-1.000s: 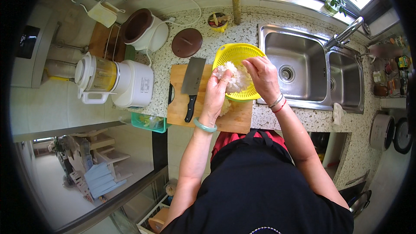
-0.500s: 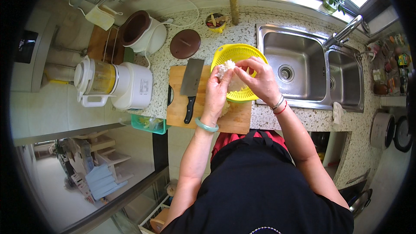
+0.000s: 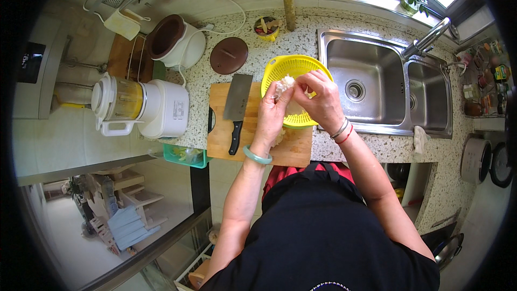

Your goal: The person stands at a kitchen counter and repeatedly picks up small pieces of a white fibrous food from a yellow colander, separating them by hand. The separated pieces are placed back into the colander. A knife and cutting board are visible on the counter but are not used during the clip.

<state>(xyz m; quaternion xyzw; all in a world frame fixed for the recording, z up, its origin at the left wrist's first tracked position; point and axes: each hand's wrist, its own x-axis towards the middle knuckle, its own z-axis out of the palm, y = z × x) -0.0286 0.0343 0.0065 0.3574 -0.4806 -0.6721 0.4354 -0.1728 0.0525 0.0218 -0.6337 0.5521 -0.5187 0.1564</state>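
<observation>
Above the yellow colander (image 3: 273,70), my left hand (image 3: 273,109) grips a frilly white clump (image 3: 285,82) that looks like white fungus. It pokes up between the thumb and fingers. Close beside it, my right hand (image 3: 322,99) is closed in a pinch, fingertips bent toward the clump; whatever they hold is too small to make out. The colander sits at the far right of a wooden cutting board (image 3: 291,153), its inside partly covered by my hands. A cleaver (image 3: 237,105) with a black handle lies on the board, left of my left hand. More pale pieces (image 3: 279,137) show beside my left wrist.
To the right is a steel double sink (image 3: 371,83) with a faucet (image 3: 428,37). A white blender (image 3: 164,108), a brown lid (image 3: 229,55), a white pot (image 3: 188,43) and a small yellow cup (image 3: 267,28) stand to the left and back. Below the counter edge hangs a green bin (image 3: 186,154).
My right hand has drawn slightly down, and its fingers have curled in from a looser spread to a tight pinch. The left hand keeps its grip on the white clump.
</observation>
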